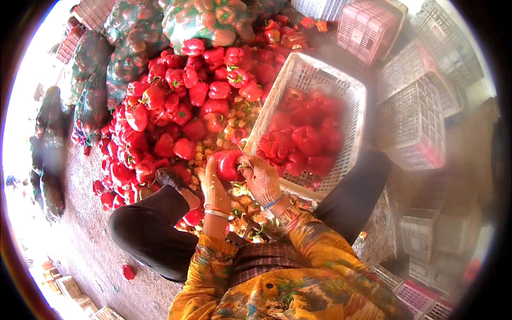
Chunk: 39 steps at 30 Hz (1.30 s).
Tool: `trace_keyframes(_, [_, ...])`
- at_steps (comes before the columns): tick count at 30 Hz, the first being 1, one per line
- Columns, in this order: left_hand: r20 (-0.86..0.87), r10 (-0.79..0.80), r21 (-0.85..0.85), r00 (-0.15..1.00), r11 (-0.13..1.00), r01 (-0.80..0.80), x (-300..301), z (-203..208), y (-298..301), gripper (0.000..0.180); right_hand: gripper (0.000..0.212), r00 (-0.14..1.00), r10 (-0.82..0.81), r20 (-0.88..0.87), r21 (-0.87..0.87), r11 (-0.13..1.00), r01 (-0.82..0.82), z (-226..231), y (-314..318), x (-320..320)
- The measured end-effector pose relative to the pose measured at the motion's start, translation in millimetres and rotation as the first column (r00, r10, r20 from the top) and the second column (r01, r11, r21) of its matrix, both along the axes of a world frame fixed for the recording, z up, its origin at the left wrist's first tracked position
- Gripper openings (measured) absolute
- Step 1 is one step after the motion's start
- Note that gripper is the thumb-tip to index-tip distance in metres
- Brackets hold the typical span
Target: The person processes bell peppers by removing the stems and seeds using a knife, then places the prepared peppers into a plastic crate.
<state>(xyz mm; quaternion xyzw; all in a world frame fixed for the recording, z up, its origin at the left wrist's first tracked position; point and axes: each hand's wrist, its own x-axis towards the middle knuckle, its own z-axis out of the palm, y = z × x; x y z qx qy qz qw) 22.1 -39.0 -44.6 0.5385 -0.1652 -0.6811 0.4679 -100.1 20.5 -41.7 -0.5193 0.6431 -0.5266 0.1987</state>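
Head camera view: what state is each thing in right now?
Left hand, closed around a red pepper
Red pepper, held; whether cut, unclear
Right hand, closed on a thin tool
White crate, partly filled with crate peppers
Pepper heap, loose, uncrated
Green net sack, bulging
Lone pepper, lying on the floor

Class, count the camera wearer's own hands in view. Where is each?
2: the left hand, with a white wristband, holds a glossy red bell pepper; the right hand, with a blue wristband, is at the pepper's right side holding a thin, pale tool.
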Motion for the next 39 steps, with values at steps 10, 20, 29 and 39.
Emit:
trace_keyframes(10, [0.98, 0.04, -0.184, 0.195, 0.561, 0.807, -31, 35, -22, 0.039, 0.022, 0.778, -0.15, 0.61, 0.31, 0.949, -0.06, 3, -1, -10])
trace_keyframes(20, [0.903, -0.281, 0.066, 0.326, 0.84, 0.539, -51, 5, -41, 0.058, 0.018, 0.884, -0.395, 0.249, 0.241, 0.91, 0.338, -21, 4, 4])
trace_keyframes(29, [0.942, -0.197, -0.011, 0.271, 0.79, 0.614, -63, 3, -23, 0.052, 0.042, 0.708, -0.62, 0.338, 0.631, 0.707, 0.318, -39, -46, -78])
trace_keyframes(39, [-0.75, 0.126, 0.216, 0.649, 0.975, 0.06, -28, -39, -5, 0.034, 0.032, 0.705, -0.411, 0.578, 0.442, 0.884, 0.153, 67, 54, -63])
